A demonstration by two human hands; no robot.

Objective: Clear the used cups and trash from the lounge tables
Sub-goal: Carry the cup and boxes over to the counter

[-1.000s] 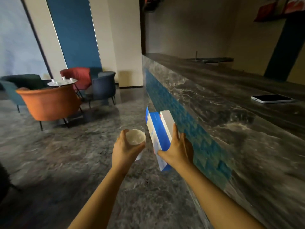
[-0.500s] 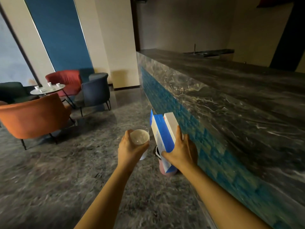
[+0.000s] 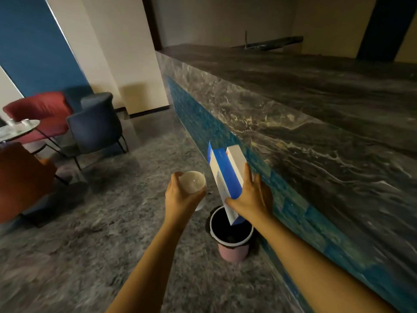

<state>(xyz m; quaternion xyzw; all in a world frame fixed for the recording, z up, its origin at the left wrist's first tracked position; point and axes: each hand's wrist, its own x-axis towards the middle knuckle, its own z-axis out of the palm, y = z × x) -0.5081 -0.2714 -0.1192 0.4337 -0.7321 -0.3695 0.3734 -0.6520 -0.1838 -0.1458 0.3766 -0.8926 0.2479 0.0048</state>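
My left hand (image 3: 180, 197) is closed round a clear plastic cup (image 3: 193, 182) held upright at mid-frame. My right hand (image 3: 251, 197) grips two flat boxes together, a blue and white one (image 3: 222, 175) and a white one (image 3: 235, 158), tilted with their lower corner over the mouth of a pink bin (image 3: 231, 236). The bin has a black liner and stands on the floor against the counter. A small round table (image 3: 21, 128) at the far left carries a few small cups (image 3: 26, 121).
A long marble counter (image 3: 304, 105) with a blue tiled front runs along the right. Red (image 3: 40, 114), dark blue (image 3: 97, 127) and orange (image 3: 20, 179) armchairs surround the round table at the left. Grey marbled floor lies between.
I have moved forward along the counter and looked down; the pink bin has come fully into view below the boxes. Both hands keep their hold. The chairs slid left.
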